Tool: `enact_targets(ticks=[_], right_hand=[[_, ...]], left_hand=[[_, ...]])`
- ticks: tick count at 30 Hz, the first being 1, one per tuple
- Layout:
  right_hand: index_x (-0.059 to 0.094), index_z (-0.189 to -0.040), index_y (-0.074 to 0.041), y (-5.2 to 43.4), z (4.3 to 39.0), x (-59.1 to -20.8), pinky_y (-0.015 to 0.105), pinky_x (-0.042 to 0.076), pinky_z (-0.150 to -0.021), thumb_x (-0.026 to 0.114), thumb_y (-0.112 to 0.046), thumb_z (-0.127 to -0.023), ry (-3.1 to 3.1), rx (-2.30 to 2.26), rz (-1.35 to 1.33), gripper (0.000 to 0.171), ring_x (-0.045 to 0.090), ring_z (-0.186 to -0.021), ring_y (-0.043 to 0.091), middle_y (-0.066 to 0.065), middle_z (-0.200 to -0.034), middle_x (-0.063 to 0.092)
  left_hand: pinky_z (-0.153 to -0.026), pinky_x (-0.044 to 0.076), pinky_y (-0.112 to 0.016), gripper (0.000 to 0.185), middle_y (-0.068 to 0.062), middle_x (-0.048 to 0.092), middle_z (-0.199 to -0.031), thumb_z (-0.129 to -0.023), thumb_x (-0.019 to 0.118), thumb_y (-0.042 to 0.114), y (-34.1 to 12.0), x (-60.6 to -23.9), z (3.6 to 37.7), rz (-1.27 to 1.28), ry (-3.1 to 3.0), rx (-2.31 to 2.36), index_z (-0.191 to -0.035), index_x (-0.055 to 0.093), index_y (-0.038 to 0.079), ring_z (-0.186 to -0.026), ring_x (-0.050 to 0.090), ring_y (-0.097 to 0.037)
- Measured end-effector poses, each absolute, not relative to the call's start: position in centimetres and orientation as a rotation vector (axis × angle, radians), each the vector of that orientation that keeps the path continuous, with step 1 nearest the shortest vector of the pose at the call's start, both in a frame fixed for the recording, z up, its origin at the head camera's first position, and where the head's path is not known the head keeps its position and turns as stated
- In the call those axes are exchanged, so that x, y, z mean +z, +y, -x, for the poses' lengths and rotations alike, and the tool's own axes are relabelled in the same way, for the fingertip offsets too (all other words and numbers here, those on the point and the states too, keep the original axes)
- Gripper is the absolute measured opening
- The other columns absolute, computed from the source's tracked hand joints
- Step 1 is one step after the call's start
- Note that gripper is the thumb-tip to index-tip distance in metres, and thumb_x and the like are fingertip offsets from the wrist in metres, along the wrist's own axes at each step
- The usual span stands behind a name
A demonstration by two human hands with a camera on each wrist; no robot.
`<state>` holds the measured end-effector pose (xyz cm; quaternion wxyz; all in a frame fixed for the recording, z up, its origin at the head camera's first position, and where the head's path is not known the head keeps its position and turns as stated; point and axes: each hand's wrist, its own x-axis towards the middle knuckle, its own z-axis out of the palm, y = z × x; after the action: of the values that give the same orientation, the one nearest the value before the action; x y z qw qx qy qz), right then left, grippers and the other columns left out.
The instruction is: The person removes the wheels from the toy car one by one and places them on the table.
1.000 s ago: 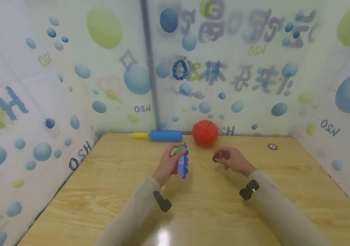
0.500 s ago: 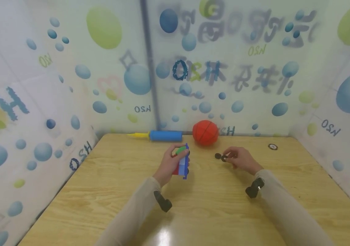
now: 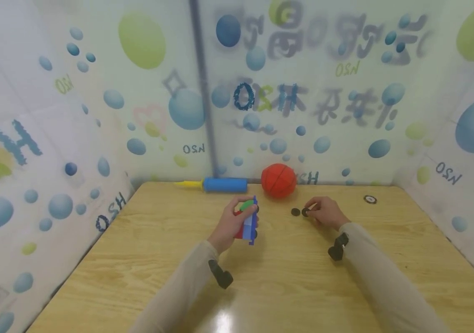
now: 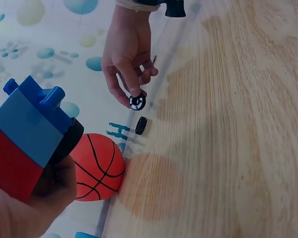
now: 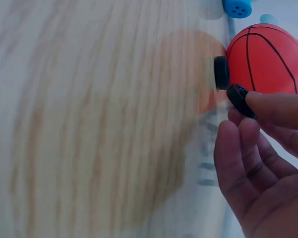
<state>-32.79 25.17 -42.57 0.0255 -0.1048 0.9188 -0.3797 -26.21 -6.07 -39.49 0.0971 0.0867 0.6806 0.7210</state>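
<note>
My left hand (image 3: 237,221) grips a toy built of red, blue and green blocks (image 3: 248,225), held upright over the table's middle; a black wheel sits on its side (image 4: 69,141). My right hand (image 3: 310,212) pinches a small black wheel (image 3: 305,212) between thumb and forefinger, just above the table. A second black wheel (image 3: 295,212) stands on the wood right beside it, to its left. From the right wrist the held wheel (image 5: 238,99) is close to the loose one (image 5: 221,72).
An orange basketball (image 3: 278,179) and a blue pump with a yellow tip (image 3: 224,184) lie against the back wall. A small round disc (image 3: 370,199) lies at the back right. The wooden table (image 3: 137,259) is walled on three sides.
A black wheel now stands on the table where my right hand was. That hand has shifted a little right and back, still pinching another wheel. The left hand has barely moved.
</note>
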Motion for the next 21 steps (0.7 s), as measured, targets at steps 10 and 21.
enact_targets(ticks=[10,21], right_hand=[[0.069,-0.112,0.0,25.26,33.54,-42.92,0.026,0.049,-0.055,0.067,-0.011,-0.092,2.849,-1.131,0.26,0.022,0.057,-0.052,0.01,0.014,-0.089,0.074],[0.069,-0.109,0.001,25.15,33.57,-42.79,0.026,0.048,-0.057,0.068,-0.012,-0.091,2.871,-1.067,0.276,0.022,0.058,-0.053,0.009,0.014,-0.087,0.075]], left_hand=[[-0.073,0.061,-0.035,0.037,-0.017,0.064,-0.107,-0.098,0.065,0.031,-6.1,-39.49,26.22,-0.255,2.025,2.125,-0.132,0.053,0.022,-0.089,0.068,-0.03],[-0.074,0.061,-0.035,0.037,-0.019,0.064,-0.109,-0.099,0.064,0.032,-6.11,-39.98,26.51,-0.247,2.037,2.122,-0.133,0.052,0.024,-0.094,0.068,-0.035]])
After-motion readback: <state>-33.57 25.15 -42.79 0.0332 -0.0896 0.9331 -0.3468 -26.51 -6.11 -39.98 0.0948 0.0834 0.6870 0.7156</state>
